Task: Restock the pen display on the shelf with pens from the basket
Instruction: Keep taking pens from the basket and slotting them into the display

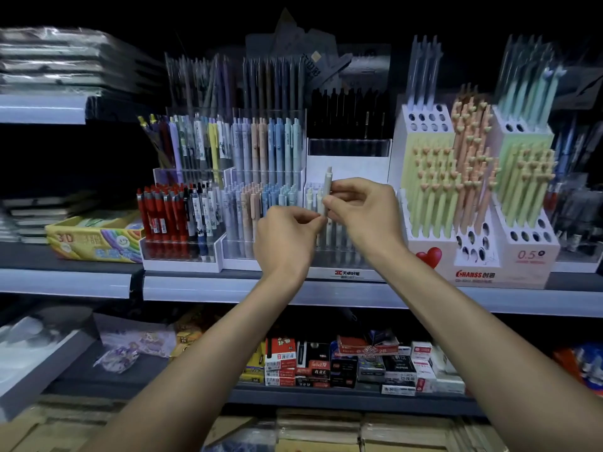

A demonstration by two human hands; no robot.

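Note:
A pale grey-white pen point(327, 187) stands upright in front of the clear tiered pen display point(346, 270) at the middle of the shelf. My right hand point(362, 213) pinches its barrel from the right. My left hand point(287, 236) has its curled fingertips at the pen's lower end, just left of it. The display's front rows behind my hands carry pale pens, partly hidden. No basket shows in the head view.
Left of it stand displays of pastel pens point(264, 190) and red pens point(163, 213). A white holder with heart-topped pens point(456, 177) stands to the right. A yellow box point(94, 238) lies at the far left. The lower shelf carries small boxes point(342, 363).

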